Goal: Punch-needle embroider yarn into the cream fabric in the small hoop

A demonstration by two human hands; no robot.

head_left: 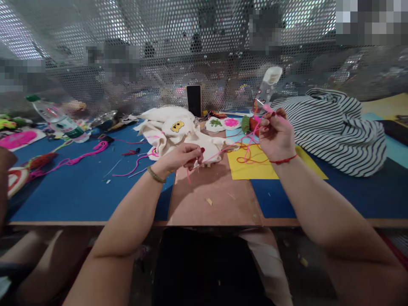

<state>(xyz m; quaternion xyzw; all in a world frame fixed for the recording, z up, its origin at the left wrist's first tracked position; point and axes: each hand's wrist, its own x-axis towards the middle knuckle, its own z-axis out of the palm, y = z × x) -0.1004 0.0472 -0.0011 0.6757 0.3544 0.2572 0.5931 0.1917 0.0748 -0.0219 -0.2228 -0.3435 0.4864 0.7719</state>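
Note:
My right hand (pixel 276 134) is raised over the yellow sheet (pixel 255 170), fingers closed on a pink-handled punch needle (pixel 267 108) whose metal tip points up and left. Lower and further left, my left hand (pixel 188 156) pinches a strand of pink yarn (pixel 219 153). The strand stretches between the two hands, and a short end hangs below my left fingers. Just behind my left hand lies a crumpled cream cloth (pixel 212 144) with a yellow embroidered patch (pixel 177 126). Loops of orange yarn (pixel 247 157) rest on the yellow sheet.
A phone (pixel 194 100) stands upright at the back before a perforated metal screen. A striped cloth (pixel 331 131) is heaped at right, near a clear bottle (pixel 267 87). At left are another bottle (pixel 62 121), magenta yarn (pixel 73 161) and part of another person's arm (pixel 4 182).

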